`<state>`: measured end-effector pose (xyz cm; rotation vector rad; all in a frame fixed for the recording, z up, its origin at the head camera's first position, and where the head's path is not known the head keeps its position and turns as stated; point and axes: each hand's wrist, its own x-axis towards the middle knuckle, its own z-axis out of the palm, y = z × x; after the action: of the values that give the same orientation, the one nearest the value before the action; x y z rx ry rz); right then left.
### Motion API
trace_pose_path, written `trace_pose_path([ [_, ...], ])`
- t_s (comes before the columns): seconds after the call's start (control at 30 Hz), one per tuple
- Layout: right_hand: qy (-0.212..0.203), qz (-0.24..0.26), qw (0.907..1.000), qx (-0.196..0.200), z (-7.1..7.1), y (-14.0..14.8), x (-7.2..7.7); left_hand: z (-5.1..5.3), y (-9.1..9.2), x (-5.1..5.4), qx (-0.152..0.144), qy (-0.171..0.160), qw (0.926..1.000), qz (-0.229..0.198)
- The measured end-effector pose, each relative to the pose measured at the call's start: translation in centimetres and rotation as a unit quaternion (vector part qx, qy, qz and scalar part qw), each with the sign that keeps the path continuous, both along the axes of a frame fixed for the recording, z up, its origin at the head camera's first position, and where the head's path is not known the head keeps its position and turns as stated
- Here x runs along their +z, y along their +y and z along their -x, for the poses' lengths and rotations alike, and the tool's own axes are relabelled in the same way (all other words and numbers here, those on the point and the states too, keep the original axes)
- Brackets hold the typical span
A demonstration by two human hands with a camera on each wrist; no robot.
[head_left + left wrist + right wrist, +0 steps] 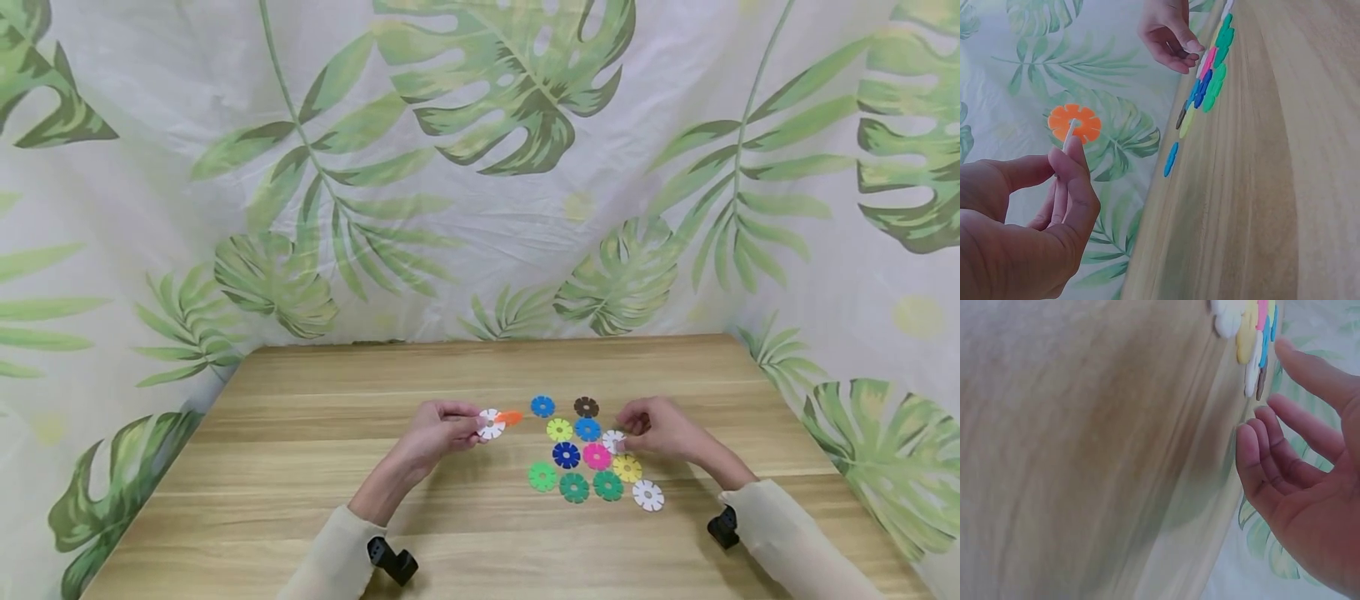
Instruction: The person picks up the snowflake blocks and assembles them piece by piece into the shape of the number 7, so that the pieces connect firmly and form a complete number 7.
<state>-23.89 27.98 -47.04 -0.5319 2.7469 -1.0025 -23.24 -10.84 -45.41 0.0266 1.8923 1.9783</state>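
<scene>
My left hand [441,432] pinches a white notched plastic disc [489,431] between thumb and fingers, above the table. An orange notched disc [512,418] is joined crosswise to that white one; the left wrist view shows the orange disc [1059,125] face-on and the white one edge-on. Over the right side of the group of loose discs is my right hand [662,429], nearest to a white disc [613,441] lying on the table. Its thumb and fingers stand apart with nothing between them in the right wrist view, the fingers loosely bent.
Several loose discs lie flat on the wooden table [300,467], among them a brown disc [587,407], a pink disc [597,456], a light green disc [542,477] and another white disc [648,495]. A leaf-patterned cloth [480,217] hangs behind the table.
</scene>
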Motion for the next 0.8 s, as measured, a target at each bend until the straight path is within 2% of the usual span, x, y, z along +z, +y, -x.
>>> trace_pose_path([
  [0.23,-0.015,-0.003,0.9998,0.009,0.21,0.0,-0.5,-0.06,0.02,0.09,-0.003,-0.003,0.9999,0.012],
  [0.4,-0.02,-0.003,0.9998,0.003,0.19,-0.1,-0.46,0.03,0.11,0.03,0.006,-0.013,0.9999,0.008],
  [0.8,-0.032,-0.016,0.9994,-0.004,0.22,-0.44,-0.25,0.18,0.06,0.06,-0.003,-0.011,0.9999,0.012],
])
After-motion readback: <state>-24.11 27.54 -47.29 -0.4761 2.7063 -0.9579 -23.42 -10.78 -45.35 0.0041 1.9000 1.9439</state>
